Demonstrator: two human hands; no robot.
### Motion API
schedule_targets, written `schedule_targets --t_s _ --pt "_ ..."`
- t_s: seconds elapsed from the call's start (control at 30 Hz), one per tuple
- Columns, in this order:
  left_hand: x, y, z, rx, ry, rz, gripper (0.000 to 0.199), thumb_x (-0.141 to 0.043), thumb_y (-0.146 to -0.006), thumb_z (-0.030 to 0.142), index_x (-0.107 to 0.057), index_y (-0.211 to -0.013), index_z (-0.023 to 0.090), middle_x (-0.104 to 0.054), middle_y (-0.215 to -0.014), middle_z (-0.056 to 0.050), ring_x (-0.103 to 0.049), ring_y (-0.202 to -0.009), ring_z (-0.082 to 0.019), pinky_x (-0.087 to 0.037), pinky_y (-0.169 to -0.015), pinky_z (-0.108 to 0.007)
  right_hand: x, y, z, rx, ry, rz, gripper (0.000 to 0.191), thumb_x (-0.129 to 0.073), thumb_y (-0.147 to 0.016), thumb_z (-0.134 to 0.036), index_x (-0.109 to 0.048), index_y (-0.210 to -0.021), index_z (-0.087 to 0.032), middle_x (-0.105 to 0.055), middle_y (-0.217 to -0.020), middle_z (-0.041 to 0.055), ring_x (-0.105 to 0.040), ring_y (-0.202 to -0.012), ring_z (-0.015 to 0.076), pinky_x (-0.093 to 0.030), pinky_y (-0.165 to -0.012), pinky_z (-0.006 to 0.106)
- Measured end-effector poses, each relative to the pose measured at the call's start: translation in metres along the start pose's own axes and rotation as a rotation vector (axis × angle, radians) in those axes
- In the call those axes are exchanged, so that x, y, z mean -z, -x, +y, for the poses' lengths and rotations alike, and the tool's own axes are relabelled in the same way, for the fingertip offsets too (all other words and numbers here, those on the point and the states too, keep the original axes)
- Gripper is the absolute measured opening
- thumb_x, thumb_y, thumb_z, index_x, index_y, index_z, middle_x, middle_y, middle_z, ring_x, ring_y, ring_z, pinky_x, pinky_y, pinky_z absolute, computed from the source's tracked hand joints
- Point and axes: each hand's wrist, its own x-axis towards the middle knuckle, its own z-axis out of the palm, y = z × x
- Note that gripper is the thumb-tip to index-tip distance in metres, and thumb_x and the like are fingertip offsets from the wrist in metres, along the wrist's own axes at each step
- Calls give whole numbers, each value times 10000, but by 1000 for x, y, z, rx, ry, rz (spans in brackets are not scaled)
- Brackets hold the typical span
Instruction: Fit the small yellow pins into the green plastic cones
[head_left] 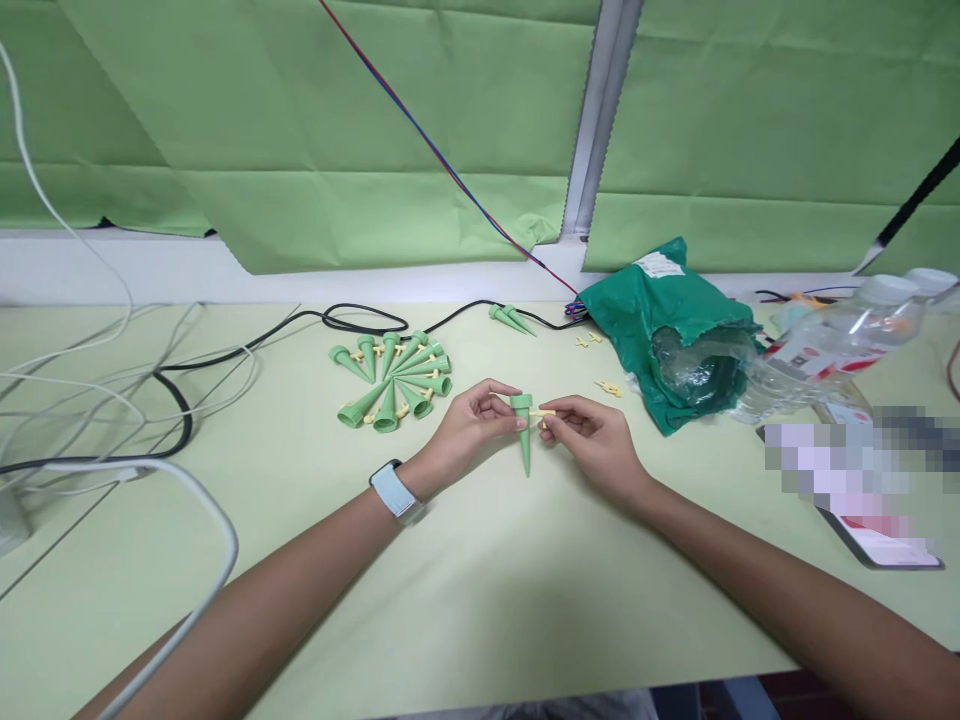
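Observation:
A green cone-shaped spike (525, 445) points tip down above the table, its wide cap held by the fingers of my left hand (480, 425). From the right, my right hand (596, 440) pinches a small yellow piece (544, 413) whose end meets the spike just below the cap. To the left, several green spikes (390, 380) lie in a ring, tips inward, with yellow pieces on them. Two more green spikes (511, 318) lie at the back, and loose yellow pieces (611, 388) are scattered right of them.
A torn dark green bag (667, 330) with clear plastic lies at the back right, beside plastic bottles (847, 330). A phone (892, 545) rests at the right. Black cable (292, 318) and white cables (225, 520) cross the left side.

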Motion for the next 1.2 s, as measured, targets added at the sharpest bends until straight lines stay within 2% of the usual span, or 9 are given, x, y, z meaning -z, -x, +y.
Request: schedule_targets --t_s 0.2,0.43,0.63,0.8,0.87,0.93,1.07,1.13,1.2 --pt "2 0 -2 24 29 -13 400 -919 -684 257 -714 -1022 197 -643 -738 26 -638 -753 -143 -536 -815 -344 -1 -1 -1 33 14 -19 208 -773 -875 -405 -788 -981 -226 -779 -853 47 -749 -744 211 -638 -759 378" --pt "0 2 0 32 15 3 419 -939 -642 255 -715 -989 182 -652 -720 18 -648 -722 -155 -548 -801 -363 0 -2 -5 -98 -105 -92 304 -794 -851 -488 -791 -955 -203 -773 -752 51 -750 -682 225 -644 -705 402" --pt "2 1 -2 45 64 -44 399 -932 -671 272 -695 -981 192 -659 -718 24 -663 -744 -155 -550 -834 -374 3 -2 -8 124 140 -96 230 -738 -917 -446 -797 -988 -236 -780 -862 56 -747 -789 232 -622 -761 394" --pt "1 4 -2 25 39 -15 427 -945 -640 236 -689 -976 179 -641 -714 33 -649 -719 -136 -540 -800 -340 1 -5 -11 -82 -110 -180 309 -791 -858 -494 -751 -902 -190 -753 -770 45 -722 -667 203 -621 -652 361" --pt "1 5 -1 28 32 -6 436 -948 -631 235 -694 -980 174 -646 -724 28 -647 -713 -135 -538 -791 -339 1 -6 -13 -116 -133 -204 336 -805 -841 -504 -727 -868 -178 -742 -755 43 -703 -634 188 -607 -615 342" --pt "1 5 -1 43 47 -10 435 -946 -636 240 -697 -987 175 -651 -721 26 -654 -721 -143 -540 -800 -349 1 -5 -15 -78 -62 -191 319 -784 -866 -493 -719 -877 -182 -737 -755 37 -693 -632 178 -594 -614 329" --pt "2 3 -1 75 105 -37 419 -941 -650 235 -694 -984 180 -648 -699 34 -649 -725 -142 -537 -823 -355 1 -1 -18 106 170 -146 214 -716 -937 -427 -739 -928 -215 -740 -777 29 -705 -695 183 -586 -685 332" --pt "2 2 -1 85 137 -57 406 -936 -664 236 -687 -979 179 -650 -695 34 -642 -720 -137 -537 -826 -353 -2 0 -17 111 123 -97 189 -743 -916 -418 -720 -940 -232 -735 -772 17 -715 -699 188 -593 -679 331" --pt "2 1 -1 81 164 -56 400 -933 -675 237 -680 -979 178 -663 -707 30 -647 -729 -136 -540 -837 -352 -5 -2 -14 37 -16 -50 240 -802 -861 -431 -682 -932 -235 -727 -743 3 -720 -672 188 -606 -652 328"
